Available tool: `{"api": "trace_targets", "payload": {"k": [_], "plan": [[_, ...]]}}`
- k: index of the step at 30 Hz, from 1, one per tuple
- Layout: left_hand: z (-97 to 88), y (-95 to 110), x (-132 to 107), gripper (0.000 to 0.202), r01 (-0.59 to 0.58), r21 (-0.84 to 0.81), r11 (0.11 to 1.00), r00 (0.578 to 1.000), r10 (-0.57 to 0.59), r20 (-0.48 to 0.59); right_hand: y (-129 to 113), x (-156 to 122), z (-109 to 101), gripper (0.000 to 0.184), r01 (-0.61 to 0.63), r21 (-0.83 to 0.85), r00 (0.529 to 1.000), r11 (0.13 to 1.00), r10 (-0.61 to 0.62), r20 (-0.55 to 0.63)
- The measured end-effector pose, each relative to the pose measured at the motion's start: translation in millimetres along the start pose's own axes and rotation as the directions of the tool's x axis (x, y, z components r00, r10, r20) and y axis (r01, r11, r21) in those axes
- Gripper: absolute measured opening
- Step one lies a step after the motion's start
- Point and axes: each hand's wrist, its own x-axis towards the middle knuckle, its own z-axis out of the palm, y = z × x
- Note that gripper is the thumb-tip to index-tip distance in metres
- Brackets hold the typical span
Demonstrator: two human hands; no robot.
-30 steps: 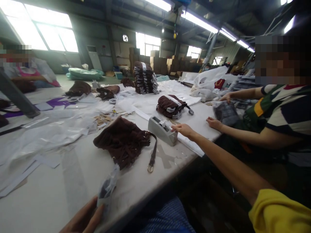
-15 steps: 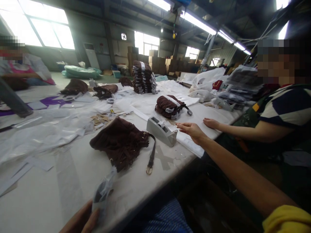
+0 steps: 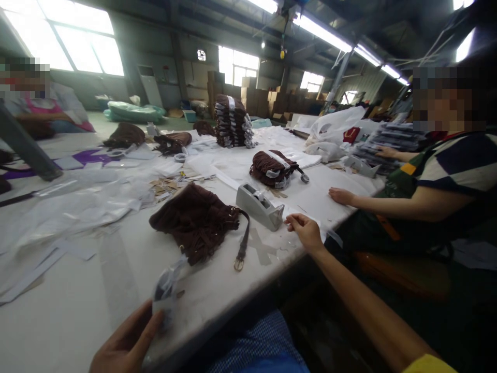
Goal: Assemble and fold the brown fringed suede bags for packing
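Note:
My left hand (image 3: 126, 344) is at the near table edge, fingers closed on a small clear plastic bag (image 3: 165, 290) with something dark inside. My right hand (image 3: 306, 231) is stretched out to the right of the grey tape dispenser (image 3: 258, 205), fingertips pinched as if on a strip of clear tape, which is too thin to make out. A brown fringed bag (image 3: 196, 220) with a buckled strap (image 3: 243, 248) lies between my hands on the white table (image 3: 97, 305).
A co-worker in a striped top sits at the right, one hand (image 3: 340, 196) flat on the table, the other on a stack of packed goods (image 3: 388, 142). Another brown bag (image 3: 272, 168), a tall stack of packed bags (image 3: 232, 122) and loose plastic sheets (image 3: 77, 207) lie further back.
My right hand drew back from the dispenser's cutter toward me and lower. The co-worker's far hand moved from the table to the stack. My left hand shifted up slightly with the small bag.

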Motion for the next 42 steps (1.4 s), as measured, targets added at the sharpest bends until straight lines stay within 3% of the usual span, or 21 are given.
{"api": "trace_targets", "payload": {"k": [3,5,8,11,13,15,17,21,26,31,33,37,39,42], "plan": [[5.1,10,-7,0.059,-0.017,-0.043,0.999,1.000,0.017,-0.003,-25,-37,20,0.037,0.113,0.027,0.980,0.993,-0.116,0.160],[9.6,15,-13,0.057,-0.065,-0.071,0.995,0.998,0.066,0.012,-47,-60,39,0.032,0.158,0.077,0.925,0.984,-0.175,0.337],[15.2,18,-17,0.055,-0.138,-0.127,0.982,0.989,0.143,0.034,-77,-88,69,0.026,0.150,0.174,0.769,0.973,-0.226,0.597],[17.5,20,-20,0.052,-0.182,-0.176,0.967,0.980,0.193,0.047,-95,-108,101,0.023,0.127,0.249,0.612,0.960,-0.273,0.742],[17.4,22,-22,0.051,-0.201,-0.186,0.962,0.975,0.214,0.055,-102,-118,121,0.024,0.119,0.283,0.538,0.952,-0.301,0.787],[16.4,23,-23,0.050,-0.217,-0.193,0.957,0.971,0.231,0.055,-105,-127,139,0.026,0.111,0.299,0.492,0.948,-0.314,0.812],[15.1,23,-25,0.049,-0.223,-0.207,0.953,0.971,0.235,0.038,-104,-133,154,0.029,0.104,0.288,0.486,0.952,-0.302,0.820],[12.0,27,-27,0.044,-0.231,-0.169,0.958,0.972,0.236,0.011,-100,-140,173,0.028,0.118,0.202,0.535,0.972,-0.233,0.812],[6.5,30,-29,0.038,-0.257,-0.072,0.964,0.966,0.256,-0.026,-96,-141,178,0.027,0.164,0.117,0.565,0.980,-0.190,0.803],[1.5,25,-28,0.042,-0.242,-0.082,0.967,0.970,0.242,-0.004,-92,-141,180,0.035,0.130,0.069,0.582,0.989,-0.132,0.802],[0.7,24,-27,0.044,-0.229,-0.122,0.966,0.972,0.234,0.026,-89,-140,180,0.039,0.038,0.084,0.545,0.996,-0.092,0.833],[0.4,23,-26,0.046,-0.174,-0.291,0.941,0.970,0.215,0.112,-83,-137,179,0.040,-0.137,0.197,0.412,0.971,-0.125,0.903],[0.6,24,-27,0.045,-0.148,-0.349,0.925,0.968,0.208,0.141,-81,-137,178,0.038,-0.171,0.230,0.389,0.958,-0.149,0.909],[1.2,26,-28,0.042,-0.124,-0.376,0.918,0.963,0.203,0.178,-78,-139,176,0.034,-0.166,0.250,0.396,0.954,-0.168,0.903]]}}
